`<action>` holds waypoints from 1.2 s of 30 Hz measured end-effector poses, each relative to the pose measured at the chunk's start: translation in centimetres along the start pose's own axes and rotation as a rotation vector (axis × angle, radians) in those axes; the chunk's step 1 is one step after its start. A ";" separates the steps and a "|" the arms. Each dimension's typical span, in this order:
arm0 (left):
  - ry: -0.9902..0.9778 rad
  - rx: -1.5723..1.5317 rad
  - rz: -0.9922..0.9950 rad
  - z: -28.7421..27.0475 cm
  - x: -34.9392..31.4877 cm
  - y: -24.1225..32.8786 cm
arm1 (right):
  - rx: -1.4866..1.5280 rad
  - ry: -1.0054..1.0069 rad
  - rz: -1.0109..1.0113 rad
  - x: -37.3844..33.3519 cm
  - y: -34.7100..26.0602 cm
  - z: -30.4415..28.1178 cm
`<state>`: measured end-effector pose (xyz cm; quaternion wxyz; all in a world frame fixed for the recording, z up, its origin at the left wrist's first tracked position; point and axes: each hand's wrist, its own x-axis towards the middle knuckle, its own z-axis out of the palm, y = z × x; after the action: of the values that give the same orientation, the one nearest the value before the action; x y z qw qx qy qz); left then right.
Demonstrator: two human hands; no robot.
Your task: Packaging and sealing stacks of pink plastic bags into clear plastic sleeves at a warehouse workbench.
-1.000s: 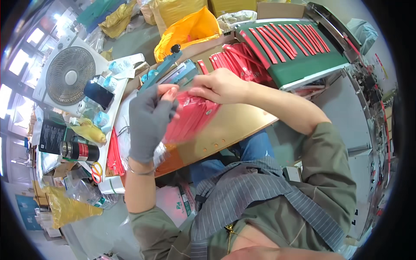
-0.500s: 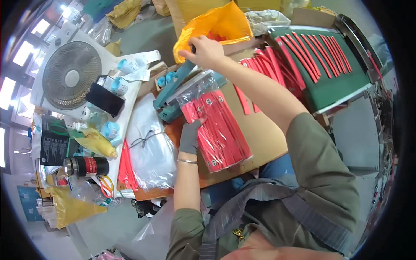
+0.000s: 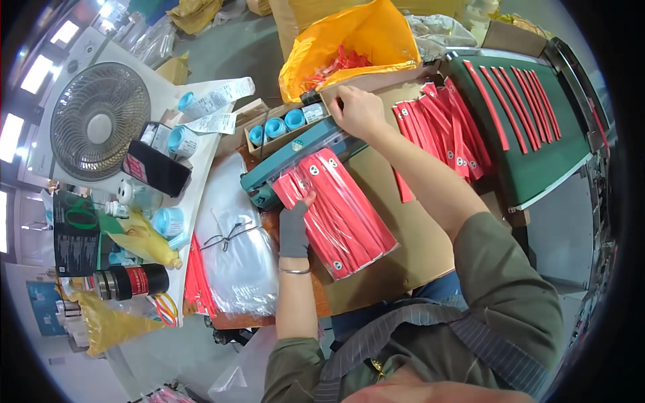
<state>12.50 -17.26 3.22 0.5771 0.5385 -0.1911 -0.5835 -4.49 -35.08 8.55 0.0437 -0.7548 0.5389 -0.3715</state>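
My left hand (image 3: 295, 225), in a grey fingerless glove, grips the left edge of a clear plastic bag of red strips (image 3: 342, 218), its thumb on top and the other fingers hidden underneath. The bag's upper end lies in a blue-green bag sealer (image 3: 289, 158), whose long arm is lowered across it. Curled over the far right end of that arm is my bare right hand (image 3: 358, 114), closed on the handle, which it mostly covers. Left of the sealer, a stack of clear plastic bags (image 3: 238, 258) is tied with a dark cord.
Loose red strips (image 3: 437, 127) are heaped right of the sealer, beside a green conveyor belt (image 3: 531, 161) carrying several more. Behind stands a yellow bag (image 3: 396, 40) with red pieces inside. A fan (image 3: 101, 127), a phone (image 3: 158, 168) and a dark flask (image 3: 127, 281) crowd the left side.
The sealer's arm has come down from its raised position onto the bag's end. My right hand has moved down and right with it; my left hand keeps its hold on the bag.
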 end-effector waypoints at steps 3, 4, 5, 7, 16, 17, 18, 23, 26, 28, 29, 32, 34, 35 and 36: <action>-0.029 -0.007 -0.015 0.1 0.4 -0.2 | 0.017 -0.002 0.010 0.1 0.3 -0.3; -0.032 -0.001 -0.014 0.4 0.4 -0.1 | 0.015 0.004 0.012 0.0 0.5 -0.3; -0.040 0.002 -0.011 0.5 0.4 -0.2 | 0.003 0.013 0.027 -0.2 0.7 -0.1; -0.044 -0.006 0.006 0.1 0.4 -0.5 | 0.000 0.028 0.038 -0.3 0.1 -0.9; -0.114 0.202 0.311 -1.8 -4.2 1.2 | 0.912 -0.318 0.291 -10.9 -0.1 -8.9; -0.077 0.366 0.290 -3.5 -4.6 1.2 | 0.947 -0.406 0.307 -14.2 -0.5 -10.4; -0.009 0.611 0.404 -5.9 -5.2 1.4 | 0.851 -0.498 0.314 -17.4 -1.0 -11.6; 0.257 1.354 0.597 -16.1 -10.2 6.7 | 0.699 -0.346 0.380 -32.6 3.5 -15.6; 0.142 1.358 0.469 -20.9 -11.9 6.1 | 0.860 -0.304 0.621 -33.4 2.9 -16.8; 0.066 1.210 0.305 -21.5 -11.3 6.6 | 0.848 -0.364 0.541 -31.9 1.2 -17.2; 0.039 1.166 0.264 -21.5 -11.3 7.3 | 0.831 -0.416 0.461 -30.8 0.2 -17.6; -0.053 1.242 0.225 -18.9 -11.4 8.7 | 0.687 -0.434 0.282 -29.0 -1.5 -19.7; -0.023 1.316 0.478 -18.6 -11.6 9.4 | 0.671 -0.417 0.279 -29.2 -1.8 -20.6; -0.036 1.316 0.490 -18.0 -11.2 9.2 | 0.728 -0.439 0.327 -29.8 -1.5 -20.6; 0.098 1.281 0.615 -17.6 -10.6 8.5 | 0.791 -0.465 0.364 -29.9 -1.4 -20.6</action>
<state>28.83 -3.16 8.60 0.2936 0.7192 -0.6136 -0.1420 -20.19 -2.33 8.68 0.5101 -0.6370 0.4556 -0.3557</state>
